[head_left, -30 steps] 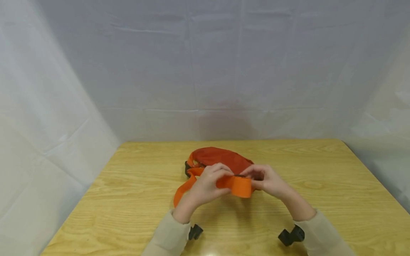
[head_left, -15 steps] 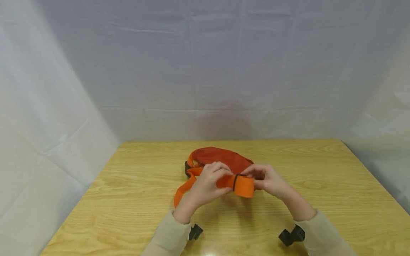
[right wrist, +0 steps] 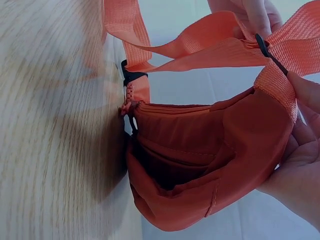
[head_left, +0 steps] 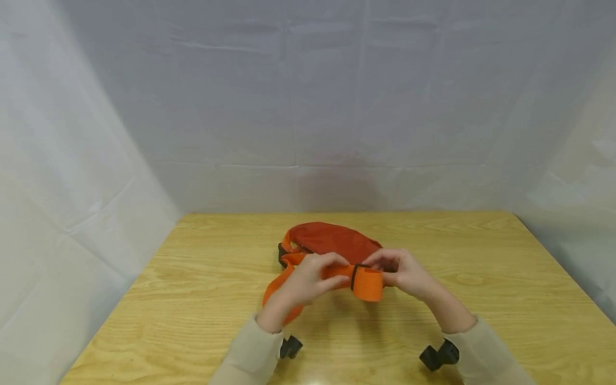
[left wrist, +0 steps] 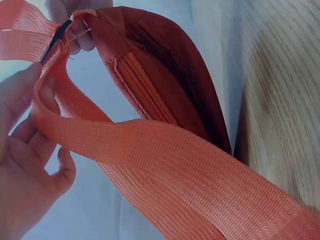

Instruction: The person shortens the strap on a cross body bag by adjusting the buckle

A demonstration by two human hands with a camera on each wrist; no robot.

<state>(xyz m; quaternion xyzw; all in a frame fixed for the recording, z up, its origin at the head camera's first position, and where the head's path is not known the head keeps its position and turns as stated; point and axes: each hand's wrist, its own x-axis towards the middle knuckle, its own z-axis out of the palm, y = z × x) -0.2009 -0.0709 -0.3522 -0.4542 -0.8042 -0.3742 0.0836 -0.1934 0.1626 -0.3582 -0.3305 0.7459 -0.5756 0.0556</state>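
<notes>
A red waist bag (head_left: 332,238) with an orange webbing strap (left wrist: 150,140) sits on the table, its right end raised in the right wrist view. My left hand (head_left: 313,278) pinches the strap just left of a black strap slider (head_left: 355,275). From the right, my right hand (head_left: 401,272) pinches the webbing at the slider, its thumb at the slider's end in the right wrist view. A short loop of strap (head_left: 368,286) sticks out toward me past the slider. The rest of the strap droops below my left wrist.
A black buckle (right wrist: 134,75) hangs at the bag's left end, low by the wooden table (head_left: 192,299). Dark wrist camera mounts (head_left: 438,355) show under both sleeves. White sheeting (head_left: 327,107) stands behind the table and at both sides.
The black slider has turned to show its edge, and the strap loop has shifted slightly right. My left hand has drawn slightly down and left, with more strap visible under its wrist.
</notes>
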